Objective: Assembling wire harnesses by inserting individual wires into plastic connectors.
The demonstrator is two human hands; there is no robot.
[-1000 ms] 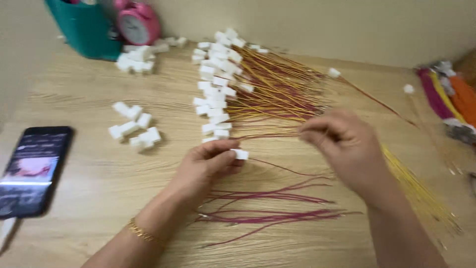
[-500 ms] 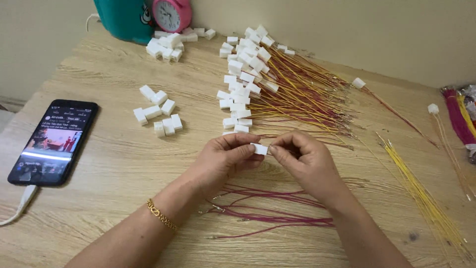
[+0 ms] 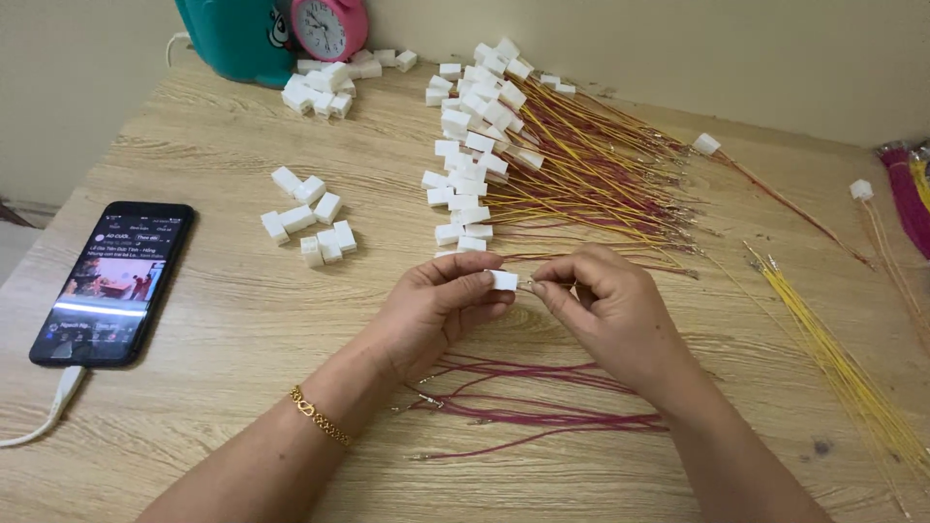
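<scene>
My left hand [image 3: 436, 308] pinches a small white plastic connector [image 3: 503, 280] between thumb and fingers. My right hand [image 3: 608, 308] faces it, its fingertips holding the metal tip of a thin wire right at the connector's open end. Both hands hover just above the wooden table [image 3: 213, 407]. Beneath them lie loose maroon wires [image 3: 542, 412]. Beyond the hands is a big pile of finished connectors with yellow and maroon wires [image 3: 542, 169].
A smartphone [image 3: 114, 281] with a lit screen lies at the left, its white cable trailing off. Loose white connectors [image 3: 308, 223] sit in small heaps. Yellow wires [image 3: 833, 358] lie at the right. A teal container [image 3: 237, 34] and pink clock [image 3: 327, 27] stand at the back.
My hands have come together: the right hand moved from the pile's edge to the connector held in my left. The camera view has shifted left and down.
</scene>
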